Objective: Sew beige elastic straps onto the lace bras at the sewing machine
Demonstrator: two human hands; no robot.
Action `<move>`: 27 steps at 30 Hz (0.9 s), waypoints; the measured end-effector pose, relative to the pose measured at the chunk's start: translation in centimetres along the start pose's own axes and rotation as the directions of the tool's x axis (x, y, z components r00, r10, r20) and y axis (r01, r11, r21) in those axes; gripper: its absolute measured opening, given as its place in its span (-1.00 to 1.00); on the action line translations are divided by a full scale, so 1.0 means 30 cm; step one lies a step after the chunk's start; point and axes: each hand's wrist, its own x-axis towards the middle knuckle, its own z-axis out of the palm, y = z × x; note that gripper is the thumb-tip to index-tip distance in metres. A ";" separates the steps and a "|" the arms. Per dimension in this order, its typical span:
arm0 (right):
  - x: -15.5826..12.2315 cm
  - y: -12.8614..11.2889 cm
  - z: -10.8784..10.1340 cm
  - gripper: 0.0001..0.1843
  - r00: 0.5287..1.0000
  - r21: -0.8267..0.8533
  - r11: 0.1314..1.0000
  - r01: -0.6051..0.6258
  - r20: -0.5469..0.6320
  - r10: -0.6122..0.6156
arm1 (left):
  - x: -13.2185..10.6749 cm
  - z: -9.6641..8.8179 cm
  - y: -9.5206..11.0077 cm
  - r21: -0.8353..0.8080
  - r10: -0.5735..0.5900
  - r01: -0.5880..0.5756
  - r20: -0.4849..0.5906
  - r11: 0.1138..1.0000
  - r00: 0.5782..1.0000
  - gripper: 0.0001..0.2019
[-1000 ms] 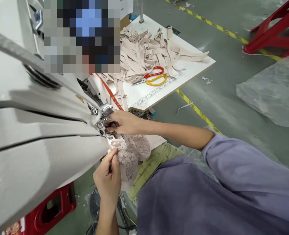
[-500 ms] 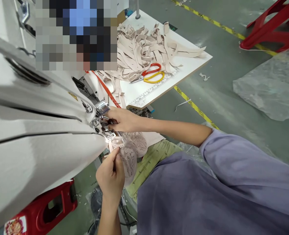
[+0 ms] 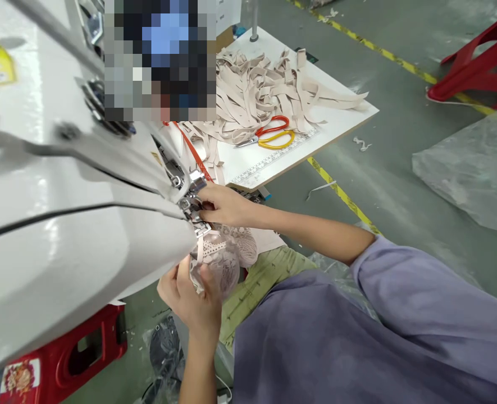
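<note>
A pale pink lace bra with rounded cups hangs at the end of a white sewing machine. Its dotted edge and a narrow pale strip run up to the metal presser foot area. My left hand is just below, thumb and fingers spread apart at the edge of the lace; whether a fingertip touches it I cannot tell. My right hand reaches in beside the metal parts, fingers curled and thumb bent inward. Its fingertips are partly hidden by the machine, and what they grip does not show.
A white board with a printed ruler carries a heap of beige strips and scissors with red and yellow handles. Red stools stand at lower left and upper right. Clear plastic lies on the floor. Someone blurred sits opposite.
My left hand has let go of the bra's edge; its pinched fingers have spread and dropped slightly. My right hand stays by the presser foot. The whole view has shifted somewhat.
</note>
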 end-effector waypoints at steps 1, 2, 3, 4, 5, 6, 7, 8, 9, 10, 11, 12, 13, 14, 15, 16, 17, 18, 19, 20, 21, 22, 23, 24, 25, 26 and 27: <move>-0.001 -0.002 0.002 -0.95 1.000 -0.004 1.000 0.000 0.000 0.000 | 0.002 0.003 0.026 0.029 0.047 -0.046 -0.046 0.999 0.998 -0.62; -0.002 -0.005 0.003 -0.94 1.000 -0.008 1.000 0.001 0.000 -0.001 | 0.004 0.006 0.055 0.053 0.086 -0.084 -0.040 0.995 0.995 -0.59; -0.002 -0.008 0.004 -0.93 1.000 -0.011 1.000 0.000 -0.001 0.000 | 0.006 0.009 0.084 0.067 0.108 -0.109 0.012 0.992 0.994 -0.54; -0.002 -0.012 0.006 -0.92 1.000 -0.015 1.000 -0.004 0.001 0.004 | 0.009 0.012 0.111 0.077 0.117 -0.123 0.087 0.989 0.989 -0.49; -0.001 -0.016 0.006 -0.91 1.000 -0.018 1.000 -0.012 0.002 0.012 | 0.011 0.014 0.132 0.091 0.117 -0.132 0.159 0.987 0.980 -0.45; 0.000 -0.021 0.007 -0.90 1.000 -0.022 0.999 -0.026 0.003 0.026 | 0.013 0.015 0.148 0.111 0.110 -0.134 0.204 0.985 0.973 -0.42; 0.002 -0.025 0.007 -0.89 0.999 -0.026 0.999 -0.042 0.006 0.042 | 0.014 0.015 0.157 0.129 0.099 -0.130 0.224 0.983 0.970 -0.41; 0.004 -0.029 0.007 -0.89 0.998 -0.032 0.998 -0.059 0.004 0.059 | 0.014 0.014 0.160 0.142 0.091 -0.125 0.229 0.982 0.969 -0.43; 0.006 -0.033 0.007 -0.88 0.997 -0.042 0.996 -0.075 0.001 0.075 | 0.014 0.012 0.159 0.147 0.087 -0.123 0.229 0.982 0.969 -0.45; 0.009 -0.037 0.007 -0.88 0.996 -0.056 0.994 -0.090 -0.004 0.090 | 0.012 0.010 0.154 0.145 0.086 -0.122 0.230 0.982 0.969 -0.47; 0.012 -0.040 0.007 -0.89 0.995 -0.076 0.992 -0.103 -0.008 0.102 | 0.011 0.008 0.148 0.141 0.087 -0.122 0.230 0.983 0.969 -0.49; 0.015 -0.043 0.006 -0.89 0.993 -0.100 0.988 -0.115 -0.010 0.115 | 0.010 0.006 0.141 0.136 0.089 -0.122 0.228 0.983 0.970 -0.50; 0.018 -0.045 0.006 -0.90 0.992 -0.124 0.984 -0.127 -0.009 0.127 | 0.009 0.005 0.135 0.132 0.090 -0.122 0.227 0.984 0.970 -0.51; 0.021 -0.048 0.005 -0.91 0.990 -0.145 0.980 -0.139 -0.007 0.139 | 0.010 0.006 0.129 0.126 0.089 -0.120 0.226 0.985 0.970 -0.52; 0.023 -0.050 0.004 -0.91 0.989 -0.158 0.976 -0.147 -0.002 0.149 | 0.010 0.007 0.125 0.119 0.089 -0.118 0.225 0.986 0.970 -0.52; 0.026 -0.051 0.004 -0.92 0.988 -0.163 0.975 -0.152 0.002 0.154 | 0.011 0.008 0.121 0.111 0.090 -0.117 0.226 0.987 0.970 -0.52; 0.029 -0.052 0.004 -0.92 0.988 -0.160 0.975 -0.152 0.006 0.155 | 0.013 0.010 0.118 0.104 0.088 -0.114 0.227 0.988 0.970 -0.52; 0.031 -0.052 0.004 -0.93 0.988 -0.153 0.977 -0.151 0.005 0.153 | 0.015 0.012 0.116 0.096 0.087 -0.111 0.227 0.989 0.970 -0.51; 0.033 -0.052 0.004 -0.92 0.989 -0.146 0.978 -0.149 0.002 0.151 | 0.016 0.013 0.114 0.090 0.087 -0.110 0.227 0.990 0.970 -0.50; 0.035 -0.050 0.005 -0.92 0.989 -0.143 0.979 -0.149 -0.001 0.150 | 0.018 0.014 0.112 0.086 0.087 -0.109 0.225 0.990 0.970 -0.49; 0.036 -0.047 0.006 -0.92 0.988 -0.141 0.978 -0.151 -0.006 0.152 | 0.020 0.015 0.110 0.084 0.086 -0.107 0.222 0.991 0.971 -0.48; 0.037 -0.044 0.007 -0.92 0.988 -0.140 0.978 -0.154 -0.009 0.154 | 0.021 0.014 0.109 0.082 0.086 -0.107 0.222 0.991 0.971 -0.48; 0.037 -0.041 0.008 -0.92 0.988 -0.137 0.978 -0.154 -0.009 0.154 | 0.023 0.014 0.109 0.082 0.088 -0.109 0.225 0.991 0.970 -0.49; 0.036 -0.038 0.009 -0.91 0.988 -0.133 0.979 -0.153 -0.010 0.153 | 0.024 0.013 0.108 0.084 0.091 -0.112 0.228 0.990 0.969 -0.49; 0.035 -0.036 0.010 -0.91 0.989 -0.125 0.981 -0.151 -0.011 0.150 | 0.025 0.012 0.108 0.090 0.089 -0.112 0.230 0.990 0.969 -0.50; 0.033 -0.035 0.010 -0.90 0.989 -0.117 0.982 -0.148 -0.014 0.147 | 0.025 0.012 0.108 0.094 0.087 -0.111 0.231 0.989 0.969 -0.50; 0.032 -0.035 0.011 -0.89 0.989 -0.111 0.983 -0.145 -0.018 0.144 | 0.025 0.012 0.108 0.093 0.085 -0.109 0.231 0.990 0.969 -0.50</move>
